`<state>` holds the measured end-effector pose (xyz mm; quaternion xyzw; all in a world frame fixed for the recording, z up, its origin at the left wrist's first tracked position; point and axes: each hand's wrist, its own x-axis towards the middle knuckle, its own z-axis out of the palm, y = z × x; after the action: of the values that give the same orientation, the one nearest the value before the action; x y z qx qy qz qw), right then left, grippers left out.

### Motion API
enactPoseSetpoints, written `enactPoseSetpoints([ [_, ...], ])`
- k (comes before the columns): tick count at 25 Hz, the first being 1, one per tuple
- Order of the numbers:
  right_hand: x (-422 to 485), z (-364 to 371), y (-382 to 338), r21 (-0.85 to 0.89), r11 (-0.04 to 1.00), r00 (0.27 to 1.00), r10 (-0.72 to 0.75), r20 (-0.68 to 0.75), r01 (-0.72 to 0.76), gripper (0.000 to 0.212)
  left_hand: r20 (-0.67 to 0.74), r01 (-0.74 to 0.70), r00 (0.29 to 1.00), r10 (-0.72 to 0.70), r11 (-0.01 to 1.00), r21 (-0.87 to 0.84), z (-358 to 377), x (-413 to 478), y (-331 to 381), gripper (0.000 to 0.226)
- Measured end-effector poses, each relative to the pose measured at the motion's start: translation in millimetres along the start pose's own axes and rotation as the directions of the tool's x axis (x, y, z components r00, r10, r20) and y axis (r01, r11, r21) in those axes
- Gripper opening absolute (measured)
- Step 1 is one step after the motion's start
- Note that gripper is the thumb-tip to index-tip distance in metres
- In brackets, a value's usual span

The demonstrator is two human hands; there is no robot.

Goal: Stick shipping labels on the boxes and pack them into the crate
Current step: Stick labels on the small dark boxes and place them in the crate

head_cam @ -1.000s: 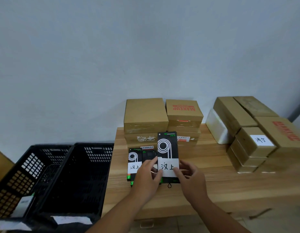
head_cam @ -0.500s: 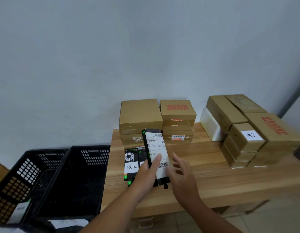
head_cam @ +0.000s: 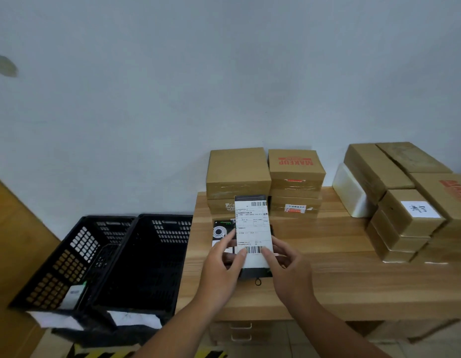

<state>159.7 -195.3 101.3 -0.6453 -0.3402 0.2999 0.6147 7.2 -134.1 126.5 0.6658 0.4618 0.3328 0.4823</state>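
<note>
A slim black box (head_cam: 252, 273) stands tilted up above the wooden table (head_cam: 353, 280), with a white shipping label (head_cam: 253, 228) covering the face turned to me. My left hand (head_cam: 221, 267) grips its left edge, thumb on the label by the lower barcode. My right hand (head_cam: 288, 270) holds the right edge, thumb on the label too. Behind it another black box (head_cam: 220, 232) with a white spiral mark lies on the table. Two black plastic crates (head_cam: 152, 254) stand left of the table.
Brown cardboard boxes (head_cam: 238, 171) are stacked at the back of the table, one printed MAKEUP (head_cam: 296, 164). More brown boxes (head_cam: 410, 215) and a white foam block (head_cam: 350, 192) fill the right side. The left crate (head_cam: 69, 259) holds a small white item.
The black box was turned over, from its spiral-printed face to the shipping-label face. My right hand let go during the turn and now holds the box's right edge again.
</note>
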Motion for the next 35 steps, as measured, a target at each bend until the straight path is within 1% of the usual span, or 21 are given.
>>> enactPoseSetpoints([
  [2, -4, 20, 0, -0.003, 1.000, 0.999, -0.014, 0.038, 0.014, 0.033, -0.068, 0.006, 0.998, -0.004, 0.999, 0.039, -18, -11, -10, 0.052],
  [7, -23, 82, -2, -0.049, 0.998, 0.983, -0.031, 0.180, 0.040, 0.026, -0.195, 0.031, 0.981, -0.018, 0.998, 0.064, -78, -33, -31, 0.049],
  [9, -33, 108, -4, -0.070, 0.996, 0.972, -0.035, 0.234, 0.053, 0.024, -0.224, 0.034, 0.974, -0.018, 0.997, 0.069, -106, -42, -40, 0.048],
  [11, -45, 139, -5, -0.073, 0.995, 0.962, -0.042, 0.271, 0.064, 0.030, -0.248, 0.042, 0.969, -0.021, 0.996, 0.080, -137, -51, -53, 0.047],
  [14, -64, 189, -5, -0.081, 0.995, 0.946, -0.028, 0.323, 0.057, 0.025, -0.275, 0.064, 0.961, -0.041, 0.995, 0.077, -187, -62, -73, 0.046],
  [16, -81, 232, -5, -0.087, 0.995, 0.938, -0.014, 0.347, 0.047, 0.021, -0.291, 0.080, 0.955, -0.052, 0.993, 0.084, -227, -69, -92, 0.046],
  [19, -110, 303, -8, -0.110, 0.991, 0.930, -0.028, 0.367, 0.073, 0.022, -0.318, 0.102, 0.946, -0.061, 0.988, 0.113, -298, -77, -126, 0.046],
  [21, -131, 359, -9, -0.133, 0.988, 0.926, -0.019, 0.377, 0.075, 0.020, -0.319, 0.125, 0.944, -0.081, 0.985, 0.119, -351, -81, -150, 0.048],
  [25, -160, 455, -13, -0.171, 0.985, 0.922, 0.059, 0.384, 0.008, 0.016, -0.304, 0.152, 0.948, -0.093, 0.973, 0.176, -445, -80, -190, 0.050],
  [27, -164, 498, -11, -0.190, 0.981, 0.920, 0.096, 0.381, -0.024, 0.016, -0.302, 0.175, 0.946, -0.117, 0.969, 0.176, -484, -75, -208, 0.050],
  [30, -158, 551, -2, -0.223, 0.974, 0.910, 0.127, 0.394, -0.039, 0.016, -0.289, 0.199, 0.947, -0.141, 0.963, 0.183, -528, -57, -234, 0.049],
  [35, -112, 633, 26, -0.233, 0.970, 0.911, 0.159, 0.381, -0.071, 0.017, -0.247, 0.246, 0.948, -0.200, 0.954, 0.170, -588, 12, -273, 0.045],
])
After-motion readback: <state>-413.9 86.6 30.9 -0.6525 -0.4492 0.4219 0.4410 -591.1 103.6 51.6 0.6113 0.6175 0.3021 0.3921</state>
